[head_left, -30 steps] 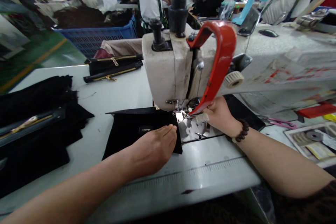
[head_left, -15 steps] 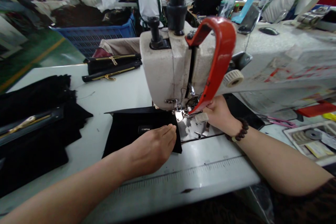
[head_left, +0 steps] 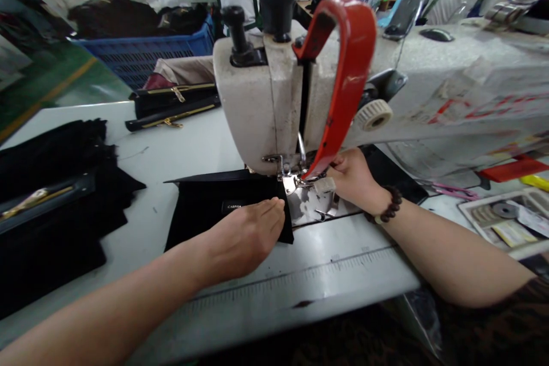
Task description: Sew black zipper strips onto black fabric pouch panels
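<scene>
Black fabric piece (head_left: 195,211) lies on counter (head_left: 184,148) at presser foot (head_left: 290,184), beneath the flat left hand (head_left: 246,237), fingers together. Red lever (head_left: 358,63) obstructs the right hand (head_left: 355,180); its grip cannot be determined. Cloth stack (head_left: 55,151) left, zippered pieces (head_left: 148,104) far left.

The metal lever (head_left: 302,147) apparently sits lower now.

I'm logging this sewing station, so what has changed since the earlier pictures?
On the sewing machine, the thread take-up lever has moved down. Nothing was visibly grasped or released: the left hand still rests on the labelled black fabric piece, the right hand stays beside the presser foot.
</scene>
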The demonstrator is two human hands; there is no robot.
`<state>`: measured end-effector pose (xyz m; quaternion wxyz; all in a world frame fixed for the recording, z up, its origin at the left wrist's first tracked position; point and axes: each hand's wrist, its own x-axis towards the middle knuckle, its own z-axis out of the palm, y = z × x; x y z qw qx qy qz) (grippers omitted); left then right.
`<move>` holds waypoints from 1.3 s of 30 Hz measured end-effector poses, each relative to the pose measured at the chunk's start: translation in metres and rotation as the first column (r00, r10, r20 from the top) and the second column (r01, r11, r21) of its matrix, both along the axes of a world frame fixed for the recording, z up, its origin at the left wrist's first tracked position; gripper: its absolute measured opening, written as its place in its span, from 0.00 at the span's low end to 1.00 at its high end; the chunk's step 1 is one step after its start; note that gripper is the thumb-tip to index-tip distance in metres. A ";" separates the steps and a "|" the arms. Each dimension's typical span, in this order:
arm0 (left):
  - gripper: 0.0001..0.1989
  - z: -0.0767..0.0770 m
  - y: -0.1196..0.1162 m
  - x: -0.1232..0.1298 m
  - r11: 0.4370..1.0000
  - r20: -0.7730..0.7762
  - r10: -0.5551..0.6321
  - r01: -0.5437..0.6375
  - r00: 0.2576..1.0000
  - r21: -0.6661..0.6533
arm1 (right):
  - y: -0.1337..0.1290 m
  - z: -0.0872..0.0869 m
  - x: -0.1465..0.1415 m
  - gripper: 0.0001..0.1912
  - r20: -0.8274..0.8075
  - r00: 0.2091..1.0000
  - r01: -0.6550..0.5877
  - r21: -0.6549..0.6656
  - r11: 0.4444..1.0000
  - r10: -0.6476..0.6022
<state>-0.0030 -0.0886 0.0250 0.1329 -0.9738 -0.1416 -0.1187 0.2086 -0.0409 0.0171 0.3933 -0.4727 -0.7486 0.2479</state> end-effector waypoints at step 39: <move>0.16 0.007 0.001 -0.003 0.980 -0.052 0.050 -0.059 0.997 -0.190 | 0.003 0.013 0.004 0.14 0.147 0.986 -0.067 -0.096 0.993 0.081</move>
